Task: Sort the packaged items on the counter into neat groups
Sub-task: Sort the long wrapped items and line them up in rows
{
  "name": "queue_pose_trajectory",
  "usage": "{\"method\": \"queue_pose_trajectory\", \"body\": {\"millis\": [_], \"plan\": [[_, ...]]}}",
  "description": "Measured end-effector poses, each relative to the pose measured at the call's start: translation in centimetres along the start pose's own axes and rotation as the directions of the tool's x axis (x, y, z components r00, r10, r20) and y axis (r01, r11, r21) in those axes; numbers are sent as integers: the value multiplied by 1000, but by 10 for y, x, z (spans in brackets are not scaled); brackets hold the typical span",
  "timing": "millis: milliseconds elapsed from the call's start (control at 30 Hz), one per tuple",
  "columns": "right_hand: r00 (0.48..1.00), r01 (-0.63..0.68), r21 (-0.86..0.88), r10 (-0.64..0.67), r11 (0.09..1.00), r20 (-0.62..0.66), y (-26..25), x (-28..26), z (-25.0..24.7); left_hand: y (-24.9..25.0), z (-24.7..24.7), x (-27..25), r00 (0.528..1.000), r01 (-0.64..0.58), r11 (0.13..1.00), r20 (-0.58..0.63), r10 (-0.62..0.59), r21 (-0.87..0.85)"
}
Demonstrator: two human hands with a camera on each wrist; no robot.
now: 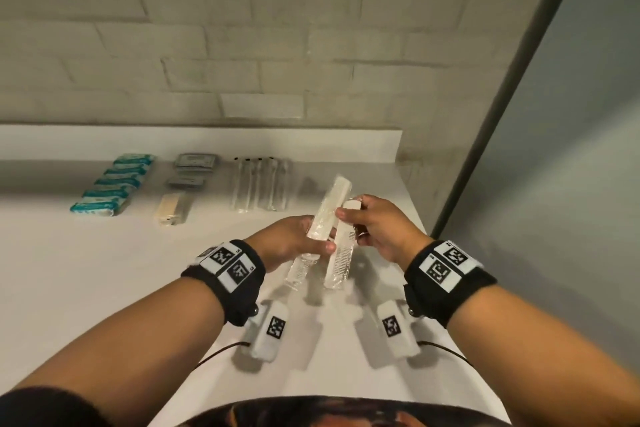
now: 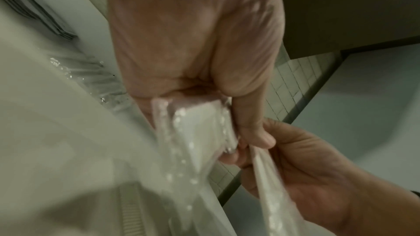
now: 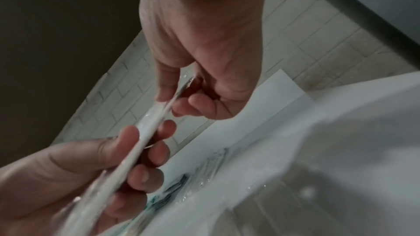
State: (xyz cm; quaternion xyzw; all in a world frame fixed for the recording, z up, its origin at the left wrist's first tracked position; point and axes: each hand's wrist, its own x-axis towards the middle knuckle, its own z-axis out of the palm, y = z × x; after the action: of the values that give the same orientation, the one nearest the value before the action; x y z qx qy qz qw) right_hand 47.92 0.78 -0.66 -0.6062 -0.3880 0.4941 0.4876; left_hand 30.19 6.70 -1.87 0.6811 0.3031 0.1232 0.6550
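The print on the teal packets [image 1: 114,185] and grey packets [image 1: 192,170] is too small to be read. Both wrist views are smeared by blur. The fingers [image 1: 311,222] of the left hand are mostly hidden behind the wrapped comb [image 1: 327,210].

Head view looks down over the counter [image 1: 104,288]; both close wrist views share it.

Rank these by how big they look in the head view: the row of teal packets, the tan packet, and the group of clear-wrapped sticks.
1. Row of teal packets and group of clear-wrapped sticks: alike, can't rank.
2. Tan packet, clearly smallest.
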Motion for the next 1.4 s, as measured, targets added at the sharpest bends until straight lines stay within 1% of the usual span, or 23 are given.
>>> {"method": "queue_pose_trajectory", "body": {"millis": [133,200,300,367,433,567,667,700,767,800,867,933,967,1033,1067,1100,1167,1233,1267,1300,1333,1367,1400], "plan": [[998,-55,-81,57,995,15,9,9,-1,1,-3,0,994,63,994,-99,-54,90],[1000,-23,-104,23,994,-6,10,12,3,0,-4,0,985,92,980,-157,-65,174],[999,39,-110,-36,993,37,7,16,12,0,-1,-1,975,135,945,-210,-73,298],[998,65,-119,-62,991,34,5,22,16,-2,2,-1,975,159,950,-194,-108,268],[998,68,-108,-66,992,23,4,30,13,-6,0,0,969,184,976,-187,-160,117],[1000,0,5,0,1000,-14,7,45,-5,-14,-10,0,971,174,984,-174,-166,30],[998,-61,1,61,998,-20,12,50,-22,-20,-14,1,934,190,981,-316,-167,41],[996,-88,-31,88,996,-10,13,52,-28,-22,-16,4,914,208,974,-371,-162,88],[991,-130,-103,134,986,27,15,56,-36,-20,-20,14,878,265,927,-463,-118,265],[989,-138,-128,144,982,41,13,60,-39,-16,-21,21,860,296,877,-505,-72,379],[990,-121,-148,130,981,52,4,69,-38,-3,-24,37,822,356,732,-568,51,581],[996,-80,-170,86,982,24,-9,83,-35,10,-26,62,810,361,599,-559,180,715],[998,-63,-199,64,978,-3,-16,91,-34,17,-26,77,817,354,547,-535,214,759],[998,-49,-307,36,951,-47,-26,106,-34,26,-25,99,860,350,444,-471,198,825],[998,-48,-386,26,921,-62,-30,114,-36,31,-26,109,888,339,363,-423,180,868],[998,-49,-467,19,883,-68,-35,120,-39,35,-27,115,917,319,242,-363,166,916],[997,-52,-598,11,800,-72,-41,131,-46,42,-33,124,961,239,-43,-230,154,970],[997,-58,-642,10,764,-78,-44,141,-51,50,-38,131,988,134,-246,-109,111,960],[996,-62,-633,9,772,-86,-44,144,-52,54,-40,136,996,76,-311,-57,69,947],[995,-69,-617,11,784,-97,-43,147,-52,58,-41,142,1000,25,-346,-17,26,938],[994,-69,-631,2,772,-106,-40,149,-52,62,-41,148,1000,-6,-350,6,-2,937],[995,-57,-692,-15,720,-98,-35,152,-54,64,-42,153,1000,-11,-324,9,-9,946],[997,-37,-772,-29,634,-72,-30,155,-56,65,-44,157,1000,13,-277,-15,-3,961]]}}
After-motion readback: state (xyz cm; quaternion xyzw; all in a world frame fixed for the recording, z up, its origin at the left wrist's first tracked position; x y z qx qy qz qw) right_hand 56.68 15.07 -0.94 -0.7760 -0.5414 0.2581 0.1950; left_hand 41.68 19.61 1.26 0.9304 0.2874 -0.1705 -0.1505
